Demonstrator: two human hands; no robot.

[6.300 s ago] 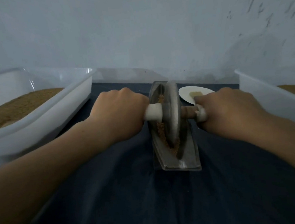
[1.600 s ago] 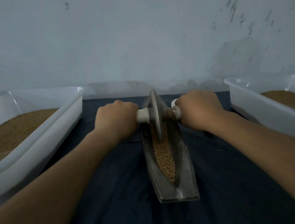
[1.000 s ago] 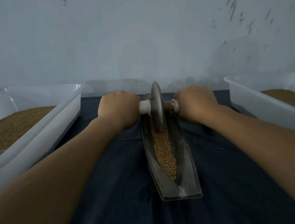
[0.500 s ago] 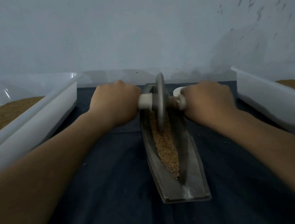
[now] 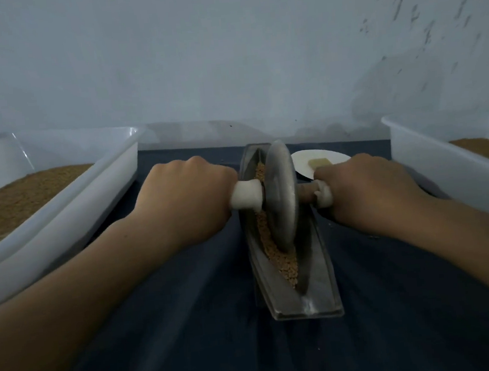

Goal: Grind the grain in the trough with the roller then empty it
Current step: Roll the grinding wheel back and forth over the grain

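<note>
Head view. The roller (image 5: 281, 194), a grey disc on a cross-axle, stands upright in the narrow metal trough (image 5: 320, 255) on the dark cloth (image 5: 190, 323). Half a second ago it was at the trough's 12 o'clock end; it has since been drawn back toward 6 o'clock and now bites at about mid-length. The left hand (image 5: 188, 196) is closed round the white handle at the disc's 9 o'clock side and the right hand (image 5: 364, 186) round the handle at 3 o'clock, both knuckles-up. The grain (image 5: 285, 266) lies inside the trough, a tan strip showing beyond the disc and again nearer, up to the pointed end. This reads as the return stroke of a pass. The kernels still look coarse, so grinding probably goes on and emptying has not begun. Around the trough are a white tub (image 5: 62, 207) at 9 o'clock, holding brown meal, and a second white tub (image 5: 442, 168) at 3 o'clock, also part filled. At 1 o'clock lies a small white plate (image 5: 317, 156) bearing a pale block (image 5: 319, 162), just beyond the right knuckles. Nothing lies in the stroke's path. The plate could be nudged on a long forward push. Which tub receives the ground grain cannot be told.
</note>
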